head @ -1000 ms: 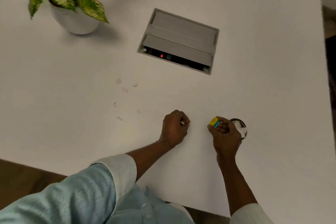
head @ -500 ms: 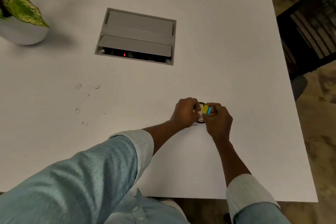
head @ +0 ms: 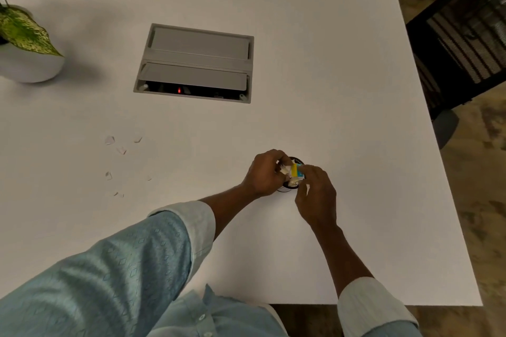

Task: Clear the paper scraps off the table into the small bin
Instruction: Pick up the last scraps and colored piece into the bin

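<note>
A small round black bin (head: 295, 159) stands on the white table (head: 342, 145), mostly hidden under both hands. My left hand (head: 265, 174) hovers over it with curled fingers pinching white paper scraps (head: 284, 169). My right hand (head: 315, 194) holds a small yellow and blue block (head: 296, 169) at the bin's rim. Several small white scraps (head: 109, 140) lie scattered on the table to the left, well apart from both hands.
A grey cable box (head: 195, 63) is set into the table at the back. A potted plant in a white pot (head: 30, 65) stands at the far left. A black mesh chair (head: 462, 41) is off the table's right edge.
My left hand has carried scraps rightward from the table to the bin. My right hand with the block has closed in on the bin, and the view has shifted right.
</note>
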The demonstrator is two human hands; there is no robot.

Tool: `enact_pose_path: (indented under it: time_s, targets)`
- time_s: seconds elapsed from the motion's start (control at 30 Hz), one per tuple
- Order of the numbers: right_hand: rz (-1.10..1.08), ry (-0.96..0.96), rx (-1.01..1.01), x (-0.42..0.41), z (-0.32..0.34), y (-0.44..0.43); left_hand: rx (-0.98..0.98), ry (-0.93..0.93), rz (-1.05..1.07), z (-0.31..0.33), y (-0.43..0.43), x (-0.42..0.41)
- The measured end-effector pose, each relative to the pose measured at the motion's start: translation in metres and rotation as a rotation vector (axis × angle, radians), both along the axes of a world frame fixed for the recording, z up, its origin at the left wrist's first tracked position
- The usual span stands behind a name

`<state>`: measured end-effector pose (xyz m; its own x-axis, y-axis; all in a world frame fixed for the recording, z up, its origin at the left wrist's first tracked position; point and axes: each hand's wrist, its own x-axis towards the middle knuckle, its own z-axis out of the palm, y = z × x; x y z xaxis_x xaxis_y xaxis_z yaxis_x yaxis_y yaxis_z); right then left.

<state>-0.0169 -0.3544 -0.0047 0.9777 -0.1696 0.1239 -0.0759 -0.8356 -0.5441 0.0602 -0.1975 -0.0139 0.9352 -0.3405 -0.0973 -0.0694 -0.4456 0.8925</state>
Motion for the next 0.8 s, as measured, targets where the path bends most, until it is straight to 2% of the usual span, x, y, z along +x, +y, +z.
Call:
enact_pose_path:
  time_s: [0.17,0.37,0.5,0.57,0.63,0.8]
  targets:
    - [0.017,0.014,0.005,-0.014,-0.007,0.011,0.035,0.029,-0.028,-0.002,0.003,-0.002]
    - [0.037,-0.040,-0.104,-0.018,-0.007,0.016,0.103,0.075,-0.162,0.004,0.005,-0.002]
    - [0.136,0.028,-0.222,-0.016,-0.009,0.014,0.152,0.049,-0.001,0.005,0.021,-0.012]
    - [0.184,0.049,-0.267,-0.015,-0.011,0.015,0.247,0.043,0.046,0.000,0.037,-0.021]
    - [0.209,0.069,-0.303,-0.015,-0.015,0.017,0.400,0.009,-0.003,-0.008,0.056,-0.032]
    - [0.222,0.175,-0.451,-0.018,-0.031,0.018,0.864,0.104,-0.301,-0.038,0.097,-0.058]
